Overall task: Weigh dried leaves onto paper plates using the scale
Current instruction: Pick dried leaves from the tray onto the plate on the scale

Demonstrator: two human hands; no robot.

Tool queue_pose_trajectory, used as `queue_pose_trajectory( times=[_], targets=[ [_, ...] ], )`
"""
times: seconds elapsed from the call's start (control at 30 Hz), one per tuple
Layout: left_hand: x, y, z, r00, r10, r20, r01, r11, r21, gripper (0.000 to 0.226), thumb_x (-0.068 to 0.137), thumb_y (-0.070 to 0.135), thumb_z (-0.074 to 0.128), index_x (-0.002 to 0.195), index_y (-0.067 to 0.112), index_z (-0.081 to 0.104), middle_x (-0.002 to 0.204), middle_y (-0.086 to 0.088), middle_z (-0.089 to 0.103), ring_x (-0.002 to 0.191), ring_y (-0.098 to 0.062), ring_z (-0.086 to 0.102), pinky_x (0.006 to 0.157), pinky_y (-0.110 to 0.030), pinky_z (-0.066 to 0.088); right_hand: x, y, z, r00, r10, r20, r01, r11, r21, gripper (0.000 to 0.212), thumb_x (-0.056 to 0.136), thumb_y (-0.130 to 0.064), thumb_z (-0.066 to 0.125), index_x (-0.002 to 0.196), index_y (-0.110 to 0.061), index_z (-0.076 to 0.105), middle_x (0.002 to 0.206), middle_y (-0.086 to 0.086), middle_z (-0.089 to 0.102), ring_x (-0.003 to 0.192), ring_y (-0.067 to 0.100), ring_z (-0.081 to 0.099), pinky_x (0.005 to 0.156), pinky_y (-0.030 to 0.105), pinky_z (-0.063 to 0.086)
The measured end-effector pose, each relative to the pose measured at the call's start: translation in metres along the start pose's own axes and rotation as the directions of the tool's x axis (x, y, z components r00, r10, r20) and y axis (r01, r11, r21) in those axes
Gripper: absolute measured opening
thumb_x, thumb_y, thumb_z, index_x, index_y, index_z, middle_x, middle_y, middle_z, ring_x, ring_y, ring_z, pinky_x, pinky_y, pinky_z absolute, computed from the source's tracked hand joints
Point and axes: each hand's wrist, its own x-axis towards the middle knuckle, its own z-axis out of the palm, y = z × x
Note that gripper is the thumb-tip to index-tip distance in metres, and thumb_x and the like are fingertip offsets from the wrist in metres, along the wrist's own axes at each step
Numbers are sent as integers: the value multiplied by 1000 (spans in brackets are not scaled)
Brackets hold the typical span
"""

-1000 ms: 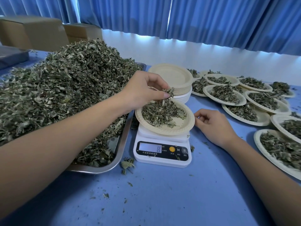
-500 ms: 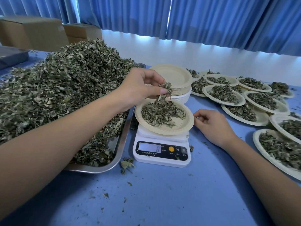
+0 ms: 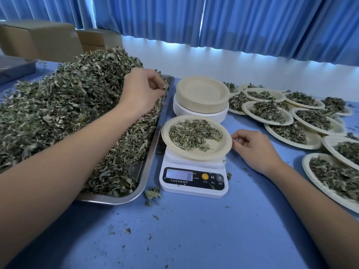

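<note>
Now the left hand (image 3: 143,92) pinches dried leaves (image 3: 68,105) in the tray (image 3: 152,156) at 10 o'clock from the scale (image 3: 194,193), so sprinkle tiny bits slowly on the paper plate (image 3: 217,150), with the loosely curled right hand (image 3: 254,148) empty at 3 o'clock.

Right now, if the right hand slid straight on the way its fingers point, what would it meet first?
The right hand points left, at the rim of the paper plate on the scale; that rim would come first. It looks very near, though contact is unclear.
</note>
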Motion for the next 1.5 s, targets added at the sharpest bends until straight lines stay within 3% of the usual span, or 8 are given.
queue_pose_trajectory(
  times=[0.07,0.2,0.43,0.63,0.73,1.0,1.3,1.5],
  targets=[
    [4,-11,-1,993,-30,118,1,971,238,15,82,7,79,77,20,73,77,5,72,67,-7,67,62,-22,55,0,0,0,1000,1,0,-1,1000,-3,15,96,-22,66,83,-29,70,58,-19,59,47,4,46,50,13,39],
    [-1,-23,3,925,-187,332,-13,856,517,28,84,5,75,66,26,70,86,-1,74,85,-23,69,87,-43,58,0,-1,1,1000,-1,-5,1,1000,-3,16,96,-22,66,83,-30,70,58,-17,59,47,4,47,50,13,38],
    [-6,-8,9,959,96,267,-183,928,325,25,84,8,64,102,23,73,94,4,69,88,-19,64,84,-40,56,0,-1,0,1000,-1,-2,1,1000,-1,15,96,-23,66,84,-30,71,59,-17,60,48,4,47,51,12,39],
    [-20,13,11,825,311,472,-376,926,47,11,89,29,69,95,25,77,77,17,70,71,4,63,71,-17,50,-1,-1,0,1000,-1,0,1,1000,1,15,96,-21,66,84,-28,72,59,-19,59,48,3,47,52,12,39],
    [-27,15,14,726,324,606,-449,891,62,16,90,39,70,98,28,77,78,17,70,74,0,64,69,-19,46,-1,0,0,1000,-4,-2,4,1000,7,15,96,-22,67,84,-29,71,58,-16,60,48,4,46,52,13,39],
    [-30,18,13,657,293,694,-430,902,26,23,82,34,80,104,28,74,85,16,70,66,-2,63,69,-21,52,1,2,2,1000,-6,-10,6,1000,12,17,95,-21,67,81,-29,70,58,-17,60,46,4,46,51,13,39],
    [-35,19,22,659,291,693,-378,926,-30,18,83,6,75,83,24,77,72,27,68,66,4,63,58,-6,44,2,3,2,1000,-8,-7,8,1000,9,17,95,-21,67,81,-30,70,57,-16,60,45,4,46,51,13,39],
    [-37,21,20,673,321,666,-344,933,-103,14,83,28,80,97,30,75,88,16,71,71,-2,62,71,-22,54,1,2,2,1000,-12,-9,12,1000,15,18,95,-22,67,80,-30,70,57,-15,60,45,4,46,50,13,39]
  ],
)
